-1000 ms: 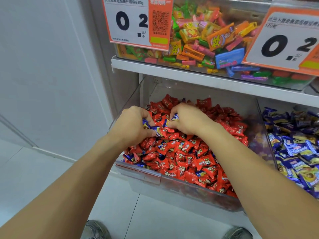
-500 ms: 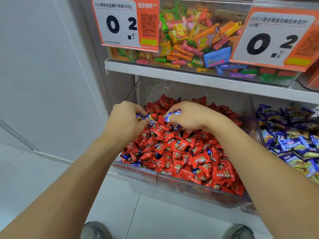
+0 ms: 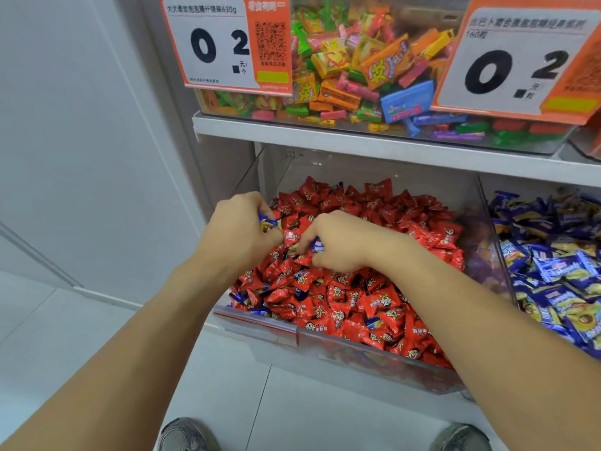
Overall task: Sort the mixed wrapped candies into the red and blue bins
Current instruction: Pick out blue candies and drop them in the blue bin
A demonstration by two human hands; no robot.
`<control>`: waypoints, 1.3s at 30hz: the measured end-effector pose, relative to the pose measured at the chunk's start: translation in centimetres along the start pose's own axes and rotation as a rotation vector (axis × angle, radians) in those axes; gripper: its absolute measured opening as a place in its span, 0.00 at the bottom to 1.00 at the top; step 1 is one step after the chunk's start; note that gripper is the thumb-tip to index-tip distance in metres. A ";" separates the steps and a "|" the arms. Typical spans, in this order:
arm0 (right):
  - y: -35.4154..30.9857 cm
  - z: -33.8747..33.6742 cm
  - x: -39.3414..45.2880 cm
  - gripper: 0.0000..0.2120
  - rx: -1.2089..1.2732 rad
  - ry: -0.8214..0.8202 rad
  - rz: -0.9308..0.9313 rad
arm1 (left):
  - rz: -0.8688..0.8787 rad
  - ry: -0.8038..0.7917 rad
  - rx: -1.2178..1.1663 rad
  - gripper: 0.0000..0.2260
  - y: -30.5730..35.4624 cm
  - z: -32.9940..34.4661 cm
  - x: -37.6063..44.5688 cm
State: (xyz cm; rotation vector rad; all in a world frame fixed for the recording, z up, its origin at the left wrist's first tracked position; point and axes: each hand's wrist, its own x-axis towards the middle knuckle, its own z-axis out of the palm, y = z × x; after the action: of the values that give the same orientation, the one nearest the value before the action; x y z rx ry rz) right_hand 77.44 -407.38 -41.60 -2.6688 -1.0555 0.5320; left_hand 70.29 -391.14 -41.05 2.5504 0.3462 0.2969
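The red bin (image 3: 374,362) is a clear-walled tray heaped with red-wrapped candies (image 3: 344,297), and its pile crests close to the front rim, so the likeliest slip is spillage: any sweeping or digging motion could push loose wrappers over the low front wall onto the floor. To its right, past a clear divider, the blue bin (image 3: 497,242) holds the blue-wrapped candies (image 3: 553,271). A second risk is dropping pieces on the carry across that divider, since both hands look loaded with several slippery wrappers at once. A third is missed strays: blue pieces (image 3: 242,301) lie half buried along the front left edge of the red pile and could be overlooked.

The 2 forearms reach in from below, wrists bent down over the back left of the red pile. The left hand (image 3: 239,234) has its fingers curled round blue candy (image 3: 266,222) against the palm. The right hand (image 3: 338,242) pinches another blue candy (image 3: 317,245) with curled fingers, index fingertip probing the pile.
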 end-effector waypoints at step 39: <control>7.3 -1.2 -20.5 0.04 0.695 0.839 0.141 | 0.014 -0.549 -0.816 0.09 12.6 3.1 -6.6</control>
State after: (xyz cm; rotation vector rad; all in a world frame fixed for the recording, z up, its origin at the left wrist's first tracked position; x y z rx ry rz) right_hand 68.56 -426.93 -37.86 -1.9957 -0.3379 -0.1956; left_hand 67.29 -404.99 -37.67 1.7268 -0.0176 -0.2283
